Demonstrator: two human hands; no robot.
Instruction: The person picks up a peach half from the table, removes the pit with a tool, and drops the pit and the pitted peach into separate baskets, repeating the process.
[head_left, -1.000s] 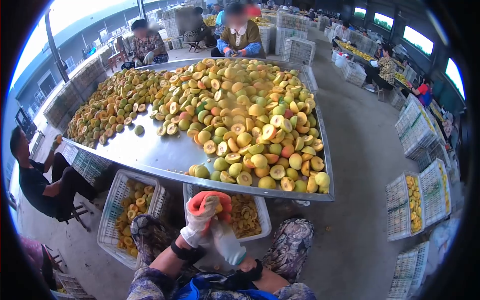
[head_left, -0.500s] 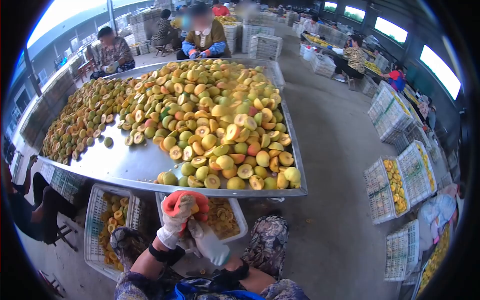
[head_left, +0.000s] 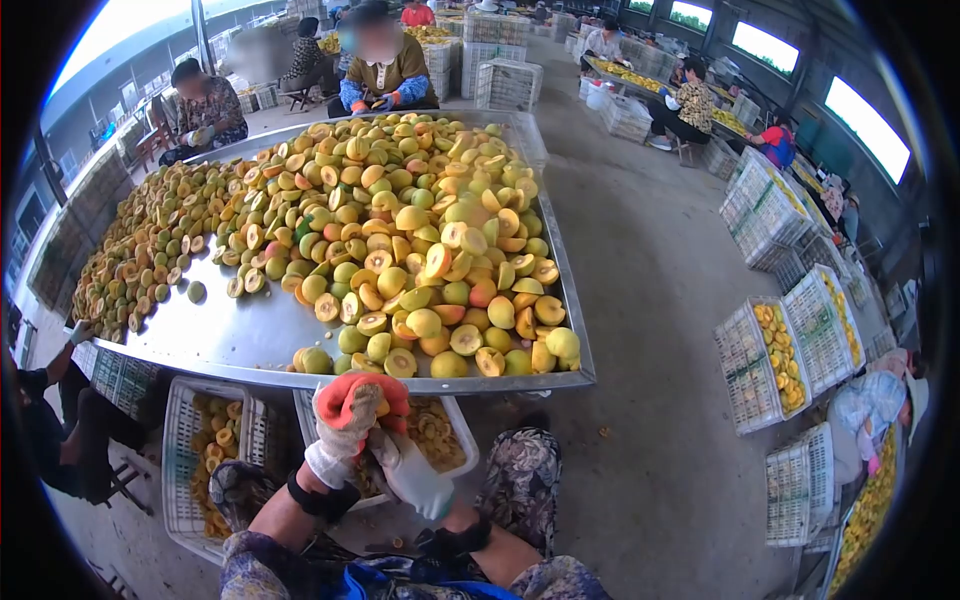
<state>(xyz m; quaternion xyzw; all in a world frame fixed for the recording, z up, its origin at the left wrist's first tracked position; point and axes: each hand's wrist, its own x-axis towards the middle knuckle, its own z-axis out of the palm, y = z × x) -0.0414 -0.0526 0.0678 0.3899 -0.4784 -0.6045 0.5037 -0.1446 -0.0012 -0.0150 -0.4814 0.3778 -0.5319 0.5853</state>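
Note:
Just over the near edge of the metal table [head_left: 235, 340], my left hand [head_left: 345, 420], in a white glove with an orange-coated palm, is closed around a peach half [head_left: 383, 408], of which only a small yellow part shows. Pressed against it from below is my right hand [head_left: 415, 480], in a pale glove, its fingers curled; whatever it grips is hidden. A large heap of halved yellow-green peaches [head_left: 400, 245] covers much of the tabletop, many with the cut face and pit showing. Under my hands sits a white tub [head_left: 465, 440] with peach pieces inside.
Left of my knees stands a white crate [head_left: 182, 500] of peach pieces. A co-worker [head_left: 85, 420] sits at the left, and two others sit across the table. Stacked crates [head_left: 750, 375] line the right side, with more people at tables behind. The table's raised rim [head_left: 500, 384] is close.
The view has shifted slightly, so the scene sits a little further left. My hands stay together around the peach half. The co-worker at the left now has a gloved hand at the table edge.

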